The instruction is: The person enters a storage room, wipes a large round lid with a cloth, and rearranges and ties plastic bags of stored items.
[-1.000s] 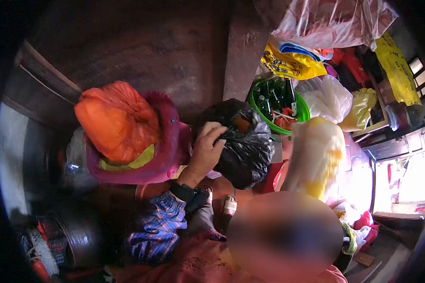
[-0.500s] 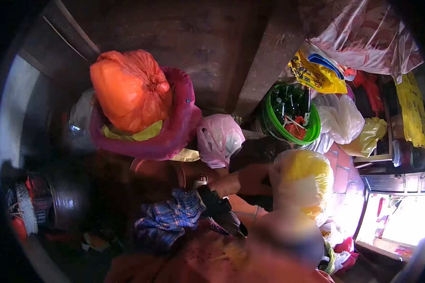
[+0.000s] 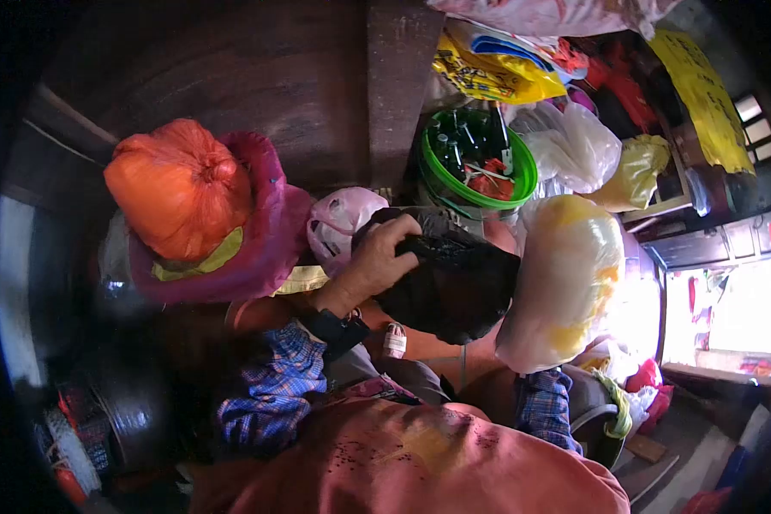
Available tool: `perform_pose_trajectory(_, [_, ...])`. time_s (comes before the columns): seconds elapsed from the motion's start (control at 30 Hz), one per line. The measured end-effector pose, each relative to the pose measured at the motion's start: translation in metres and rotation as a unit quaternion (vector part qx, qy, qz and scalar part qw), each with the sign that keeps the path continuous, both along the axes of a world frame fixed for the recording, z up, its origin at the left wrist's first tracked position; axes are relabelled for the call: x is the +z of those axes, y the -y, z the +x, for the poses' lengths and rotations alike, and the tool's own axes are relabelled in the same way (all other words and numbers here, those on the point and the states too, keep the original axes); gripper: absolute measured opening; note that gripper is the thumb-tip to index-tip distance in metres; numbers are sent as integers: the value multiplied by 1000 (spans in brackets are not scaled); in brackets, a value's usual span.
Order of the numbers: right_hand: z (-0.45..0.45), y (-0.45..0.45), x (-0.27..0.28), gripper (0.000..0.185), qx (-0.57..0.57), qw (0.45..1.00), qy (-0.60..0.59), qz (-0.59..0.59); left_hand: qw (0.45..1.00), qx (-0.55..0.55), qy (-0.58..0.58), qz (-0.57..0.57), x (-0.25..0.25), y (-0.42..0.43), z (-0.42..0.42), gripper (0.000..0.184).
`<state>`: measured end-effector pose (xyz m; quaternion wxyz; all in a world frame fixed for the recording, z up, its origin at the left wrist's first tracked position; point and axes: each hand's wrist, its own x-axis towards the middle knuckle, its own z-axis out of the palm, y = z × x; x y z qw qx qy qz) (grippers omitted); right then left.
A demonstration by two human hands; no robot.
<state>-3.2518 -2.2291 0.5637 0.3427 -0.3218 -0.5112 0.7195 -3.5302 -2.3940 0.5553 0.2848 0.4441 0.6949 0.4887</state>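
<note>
My left hand (image 3: 375, 264) is closed on the gathered top edge of a black plastic bag (image 3: 458, 295), which hangs in front of my body. Right beside that bag is a full, clear plastic bag with white and yellow contents (image 3: 565, 278). My right sleeve (image 3: 548, 407) runs up to the underside of this clear bag, and the hand itself is hidden behind it. A small pink plastic bag (image 3: 343, 218) stands just beyond my left hand.
At left, a knotted orange bag (image 3: 180, 188) sits in a purple-lined container (image 3: 270, 248). Ahead, a green-rimmed bucket (image 3: 529, 176) holds several dark bottles. White (image 3: 574, 146) and yellow (image 3: 634, 176) bags stand to its right. A wooden post (image 3: 403, 94) rises behind. A bright opening lies far right.
My left hand has come up into clear view, gripping the black bag, which is lifted nearer. The clear bag shifted slightly right and up. The view has turned, and the blurred shape in front is gone.
</note>
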Motion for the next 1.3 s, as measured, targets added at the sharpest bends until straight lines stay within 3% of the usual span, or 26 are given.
perform_pose_trajectory(0.03, [0,0,1,41,1,1000,-4,0,1000,-6,-1,1,4,-1,2,30])
perform_pose_trajectory(0.1, [1,3,-2,41,2,1000,-5,-2,983,-9,130,133,13,-4,7,34])
perform_pose_trajectory(0.13, [1,4,-2,41,3,1000,-8,-4,993,-25,52,105,24,-3,9,33])
perform_pose_trajectory(0.17, [0,5,-3,41,4,1000,-8,-4,993,-29,53,105,24,-5,11,33])
perform_pose_trajectory(0.23, [1,6,-4,41,6,1000,-10,-6,977,-143,-128,-94,26,-10,14,33])
perform_pose_trajectory(0.27, [1,5,-3,41,6,1000,-13,-4,965,-133,-208,-87,22,-15,18,24])
perform_pose_trajectory(0.3, [2,3,-3,41,5,1000,-16,-3,965,-133,-209,-87,21,-16,16,24])
perform_pose_trajectory(0.37, [5,1,-2,41,2,1000,-21,-5,996,-13,18,81,22,-23,9,16])
perform_pose_trajectory(0.4, [6,-1,-2,41,-1,1000,-24,-5,981,15,-62,181,21,-27,1,13])
perform_pose_trajectory(0.43, [7,-1,-3,41,0,1000,-23,-5,981,13,-64,182,19,-28,3,13])
perform_pose_trajectory(0.5, [8,-1,-4,41,2,1000,-26,-8,983,44,162,77,18,-26,9,18])
perform_pose_trajectory(0.57, [11,-1,-5,41,2,999,-31,-9,982,9,167,86,10,-29,18,23])
perform_pose_trajectory(0.63, [12,-2,-7,41,5,999,-31,-10,982,114,103,110,12,-32,23,24])
perform_pose_trajectory(0.67, [12,-4,-8,41,6,999,-33,-11,946,151,218,185,7,-37,23,23])
perform_pose_trajectory(0.7, [11,-4,-8,41,9,999,-36,-12,947,150,216,184,7,-38,22,23])
perform_pose_trajectory(0.77, [14,-8,-7,41,14,999,-42,-11,824,205,497,177,8,-39,18,27])
perform_pose_trajectory(0.8, [17,-8,-5,41,19,999,-45,-10,826,205,495,177,11,-41,16,27])
perform_pose_trajectory(0.9, [14,-4,-5,41,46,998,-36,-11,915,105,356,159,15,-37,19,31])
perform_pose_trajectory(1.03, [-21,3,-19,41,67,997,-19,-15,891,96,406,181,14,-47,27,36])
perform_pose_trajectory(1.1, [-32,4,-24,41,64,998,-16,-22,973,70,188,112,15,-45,19,43])
perform_pose_trajectory(1.13, [-33,5,-25,41,61,998,-13,-24,989,115,28,92,5,-45,4,40])
perform_pose_trajectory(1.17, [-32,6,-23,41,58,998,-14,-27,988,120,31,90,0,-39,-7,40])
perform_pose_trajectory(1.23, [-31,3,-21,41,48,998,-18,-33,989,139,-36,-25,15,-28,-21,28])
perform_pose_trajectory(1.3, [-27,0,-19,41,35,998,-22,-39,988,152,-28,-24,20,-24,-28,22])
